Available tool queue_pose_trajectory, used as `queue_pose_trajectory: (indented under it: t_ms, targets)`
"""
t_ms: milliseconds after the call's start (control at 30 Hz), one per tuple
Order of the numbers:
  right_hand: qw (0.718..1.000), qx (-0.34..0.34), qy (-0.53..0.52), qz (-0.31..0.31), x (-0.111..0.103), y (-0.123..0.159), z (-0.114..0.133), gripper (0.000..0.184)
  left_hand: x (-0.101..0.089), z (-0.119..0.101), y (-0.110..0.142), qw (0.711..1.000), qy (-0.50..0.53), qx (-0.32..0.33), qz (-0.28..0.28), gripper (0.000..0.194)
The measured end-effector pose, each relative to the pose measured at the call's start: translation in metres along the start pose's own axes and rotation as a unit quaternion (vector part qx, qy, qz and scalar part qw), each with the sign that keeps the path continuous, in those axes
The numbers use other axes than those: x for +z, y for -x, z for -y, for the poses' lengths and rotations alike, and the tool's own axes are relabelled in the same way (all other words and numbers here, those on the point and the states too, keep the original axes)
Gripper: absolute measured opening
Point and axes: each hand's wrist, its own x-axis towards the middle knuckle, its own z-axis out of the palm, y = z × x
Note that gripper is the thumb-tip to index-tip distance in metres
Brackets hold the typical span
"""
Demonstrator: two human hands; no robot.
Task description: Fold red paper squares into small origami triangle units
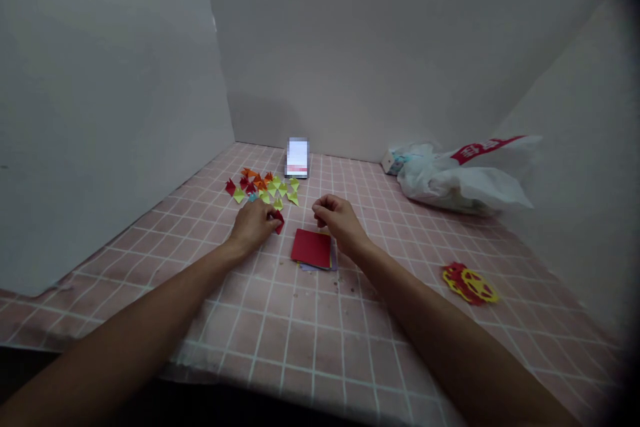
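Note:
My left hand [254, 221] is closed, with a small red folded-paper piece [279, 221] pinched between thumb and fingers, just above the table. To its right, my right hand [338, 216] hovers with curled fingers pressed together; no paper shows in them. Below and between the hands lies a stack of square paper [312, 248], red on top, with purple and yellow edges sticking out underneath. Beyond my left hand is a cluster of small pointed folded-paper pieces [265, 182] in red, orange and yellow-green. A blue piece [253, 197] is partly hidden behind that hand.
A lit phone [297, 158] stands upright near the back wall. At the back right, a white plastic bag [450, 180] rests beside a small box [391, 161]. Red and yellow paper cutouts [470, 284] lie on the right of the checked pink tablecloth [300, 327].

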Motion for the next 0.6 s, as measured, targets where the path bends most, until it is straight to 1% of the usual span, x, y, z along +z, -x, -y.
queue_pose_trajectory:
  t_ms: [233, 433, 600]
  targets:
    - [0.999, -0.014, 0.03, 0.015, -0.001, -0.002, -0.006, 0.014, -0.002, -0.001, -0.001, 1.0, 0.017, 0.008, 0.0, 0.018]
    - [0.997, -0.014, 0.051, 0.047, 0.007, 0.004, -0.005, 0.012, -0.002, -0.011, 0.002, 0.997, 0.038, 0.062, -0.023, 0.009]
    - [0.997, -0.005, 0.042, 0.063, 0.015, 0.011, -0.003, 0.013, -0.001, -0.019, 0.006, 0.993, 0.039, 0.105, -0.022, 0.008]
